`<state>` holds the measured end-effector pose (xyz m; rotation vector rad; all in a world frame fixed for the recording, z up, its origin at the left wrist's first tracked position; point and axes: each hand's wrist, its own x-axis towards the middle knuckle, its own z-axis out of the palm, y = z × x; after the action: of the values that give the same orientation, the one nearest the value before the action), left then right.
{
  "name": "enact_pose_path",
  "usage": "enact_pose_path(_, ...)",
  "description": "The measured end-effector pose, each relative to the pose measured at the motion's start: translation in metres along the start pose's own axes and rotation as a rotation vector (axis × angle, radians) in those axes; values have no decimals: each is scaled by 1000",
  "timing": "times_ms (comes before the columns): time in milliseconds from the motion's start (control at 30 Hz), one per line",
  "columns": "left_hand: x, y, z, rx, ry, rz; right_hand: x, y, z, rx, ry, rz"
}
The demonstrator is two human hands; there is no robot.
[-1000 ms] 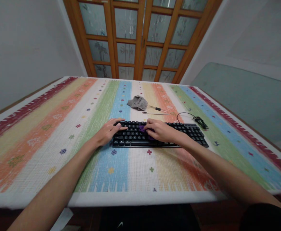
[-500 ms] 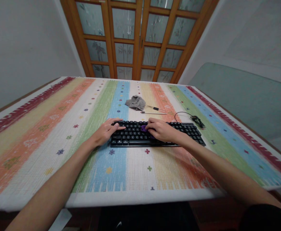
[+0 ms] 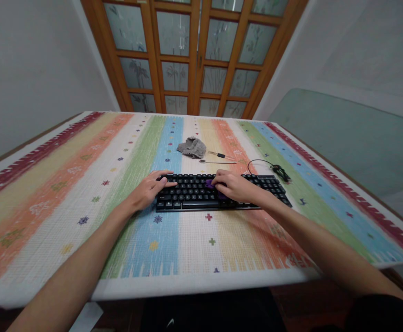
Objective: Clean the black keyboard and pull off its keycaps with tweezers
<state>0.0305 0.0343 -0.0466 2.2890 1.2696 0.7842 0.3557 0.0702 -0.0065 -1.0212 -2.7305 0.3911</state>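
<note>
A black computer keyboard [image 3: 197,197] lies on the striped tablecloth in front of me. My left hand [image 3: 148,190] holds its left end, with fingers along the back corner and the thumb side over the keys. Right of the keyboard's middle, my right hand [image 3: 232,185] is closed on a soft purple lump [image 3: 209,184], like cleaning putty, pressed against the keys. Part of the lump and the keys beneath are hidden by the right hand.
Behind the keyboard lie a crumpled grey cloth [image 3: 192,147], a small tool with a black grip [image 3: 221,156] and a thin rod [image 3: 218,162]. A bundled black cable [image 3: 280,172] sits at the back right. The table's front edge [image 3: 187,295] is close to me.
My right hand and the purple lump have shifted slightly right along the keys. The left hand keeps its place on the keyboard. The whole view has moved a little.
</note>
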Motion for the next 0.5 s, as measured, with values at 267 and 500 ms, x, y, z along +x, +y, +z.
enact_pose_path(267, 1, 1, 4, 72, 121, -93, -7, 12, -7, -51, 37, 31)
enact_pose_path(500, 4, -16, 5, 295, 237, -115, -13, 14, -8, -41, 11, -1)
